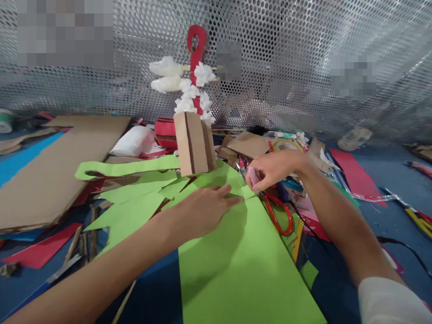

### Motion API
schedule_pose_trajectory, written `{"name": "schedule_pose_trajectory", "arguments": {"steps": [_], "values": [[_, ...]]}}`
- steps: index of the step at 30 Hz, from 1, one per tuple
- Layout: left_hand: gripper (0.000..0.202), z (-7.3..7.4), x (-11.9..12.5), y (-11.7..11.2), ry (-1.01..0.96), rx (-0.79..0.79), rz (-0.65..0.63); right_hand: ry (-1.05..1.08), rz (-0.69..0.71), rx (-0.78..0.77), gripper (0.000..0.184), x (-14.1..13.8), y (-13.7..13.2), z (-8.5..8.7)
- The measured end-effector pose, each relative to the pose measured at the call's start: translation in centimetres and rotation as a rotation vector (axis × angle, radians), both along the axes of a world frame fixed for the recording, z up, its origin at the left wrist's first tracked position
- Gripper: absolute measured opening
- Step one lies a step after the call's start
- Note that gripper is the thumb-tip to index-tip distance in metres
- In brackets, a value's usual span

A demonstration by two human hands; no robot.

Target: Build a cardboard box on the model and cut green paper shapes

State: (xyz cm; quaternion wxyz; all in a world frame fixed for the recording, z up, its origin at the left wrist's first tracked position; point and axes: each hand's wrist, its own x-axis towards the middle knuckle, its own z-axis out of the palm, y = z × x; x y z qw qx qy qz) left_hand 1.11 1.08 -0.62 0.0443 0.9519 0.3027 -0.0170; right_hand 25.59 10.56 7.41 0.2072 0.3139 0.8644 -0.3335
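Observation:
My left hand (202, 209) lies flat on a large green paper sheet (232, 270), its fingers stretched toward the sheet's upper right edge. A small green strip (248, 192) lies there between my two hands. Bent at the wrist, my right hand (268, 171) has its fingers closed around a small pale pink object (252, 175), too small to name surely. Red-handled scissors (286, 229) lie just under and beside my right hand, partly hidden. Just beyond my left hand stands a cardboard block (195, 144) bearing a red hooked stem (196, 45) with white paper flowers (202, 74).
Brown cardboard sheets (74, 166) lie at the left. Green paper scraps (135, 202) and a long green strip (128, 168) sit left of the block. Yellow tape (286, 145) rests behind my right hand. Red paper (356, 173) and yellow-handled scissors (415, 218) lie farther right.

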Motion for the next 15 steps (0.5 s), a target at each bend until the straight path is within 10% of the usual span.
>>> {"name": "schedule_pose_trajectory", "arguments": {"steps": [15], "values": [[0.039, 0.9, -0.4, 1.3, 0.009, -0.195, 0.268, 0.259, -0.025, 0.439, 0.030, 1.2, 0.1, 1.8]]}}
